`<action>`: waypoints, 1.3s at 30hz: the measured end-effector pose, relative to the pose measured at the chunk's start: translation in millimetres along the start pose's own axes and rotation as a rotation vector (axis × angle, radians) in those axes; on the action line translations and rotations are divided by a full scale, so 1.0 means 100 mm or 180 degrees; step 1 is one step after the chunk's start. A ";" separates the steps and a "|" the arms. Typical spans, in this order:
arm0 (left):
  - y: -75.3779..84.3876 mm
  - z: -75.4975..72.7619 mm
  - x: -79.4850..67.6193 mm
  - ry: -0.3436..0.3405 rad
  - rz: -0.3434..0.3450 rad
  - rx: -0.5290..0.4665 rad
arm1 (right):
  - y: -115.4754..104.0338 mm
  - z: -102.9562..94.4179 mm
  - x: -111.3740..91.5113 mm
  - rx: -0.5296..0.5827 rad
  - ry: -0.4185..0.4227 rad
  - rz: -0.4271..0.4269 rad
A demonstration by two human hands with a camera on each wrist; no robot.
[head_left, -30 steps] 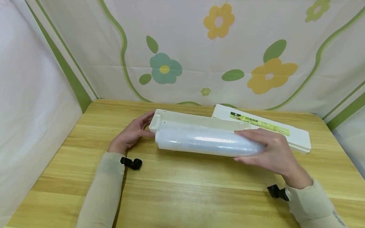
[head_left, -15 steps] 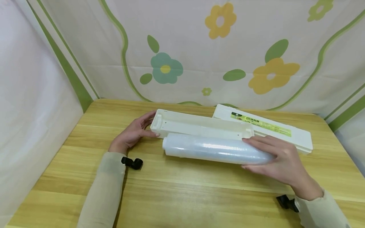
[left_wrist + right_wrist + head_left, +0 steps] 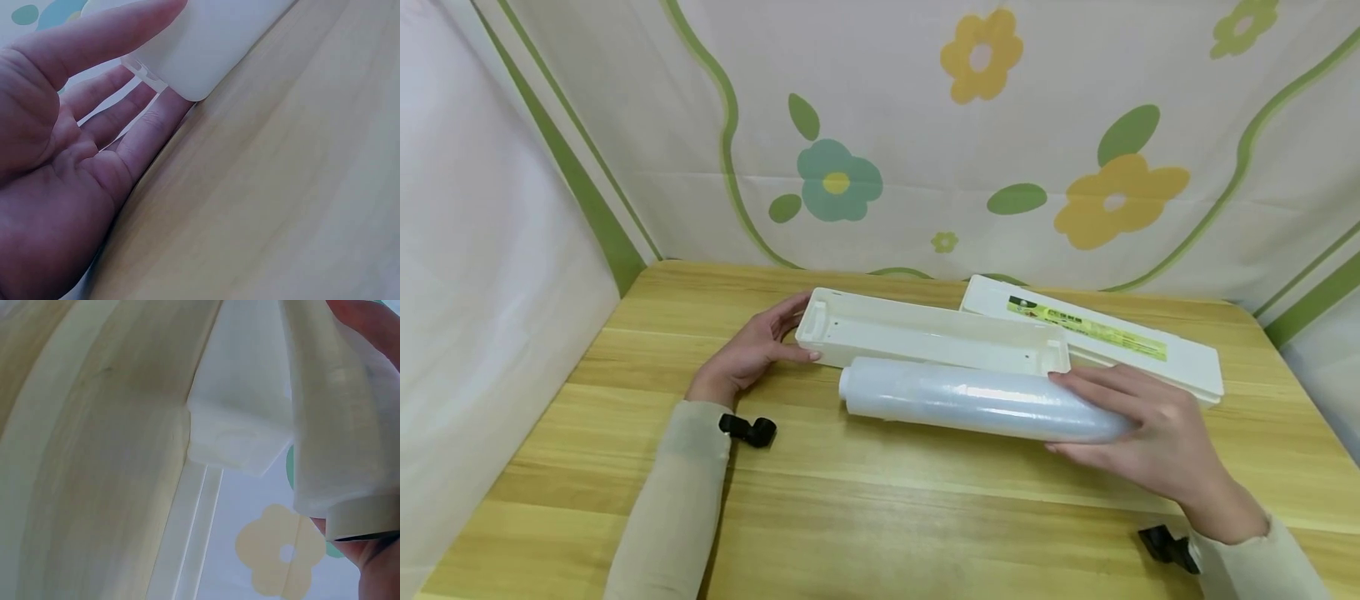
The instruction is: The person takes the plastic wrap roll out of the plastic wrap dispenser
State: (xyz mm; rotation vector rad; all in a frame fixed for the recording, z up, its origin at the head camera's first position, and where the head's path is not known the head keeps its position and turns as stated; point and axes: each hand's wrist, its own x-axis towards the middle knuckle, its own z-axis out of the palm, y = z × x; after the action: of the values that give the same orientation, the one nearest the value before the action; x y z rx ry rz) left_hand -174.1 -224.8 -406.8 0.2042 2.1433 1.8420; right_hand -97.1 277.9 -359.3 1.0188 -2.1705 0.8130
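Note:
A clear, shiny roll of cling film (image 3: 955,397) is held in the air by my right hand (image 3: 1157,442), which grips its right end with thumb below and fingers on top. Behind the roll sits a long white open box (image 3: 895,313), its inside bare. My left hand (image 3: 748,354) holds the box's left end, thumb on the near side and fingers round the back. The left wrist view shows the thumb and fingers against the box's end (image 3: 212,44). In the right wrist view, the roll's core end (image 3: 359,515) sticks out beside the hand.
A white lid (image 3: 1187,360) with a green and yellow label (image 3: 1090,327) lies at the back right, just behind the box. The wooden tabletop (image 3: 880,517) spreads out in front. A flowered curtain (image 3: 910,108) hangs along the back edge.
My right hand has moved the cling film roll toward me and to the right, away from over the box, exposing its inside. The left hand stays on the box.

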 end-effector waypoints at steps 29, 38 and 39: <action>0.00 -0.02 -0.03 -0.0037 0.0055 0.0028 | 0.09 -0.19 -0.25 -0.0009 -0.0073 0.0180; -0.01 -0.01 -0.03 -0.0062 0.0059 -0.0057 | 0.16 -0.25 -0.31 -0.0110 -0.0172 0.0289; -0.01 -0.01 -0.03 -0.0072 0.0065 -0.0065 | 0.16 -0.26 -0.32 -0.0119 -0.0190 0.0316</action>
State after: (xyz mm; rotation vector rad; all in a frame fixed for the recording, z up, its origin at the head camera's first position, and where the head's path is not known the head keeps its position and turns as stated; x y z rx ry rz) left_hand -171.8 -226.6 -406.9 0.2422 2.1142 1.8630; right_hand -86.8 319.6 -370.8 0.9338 -2.2937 0.7930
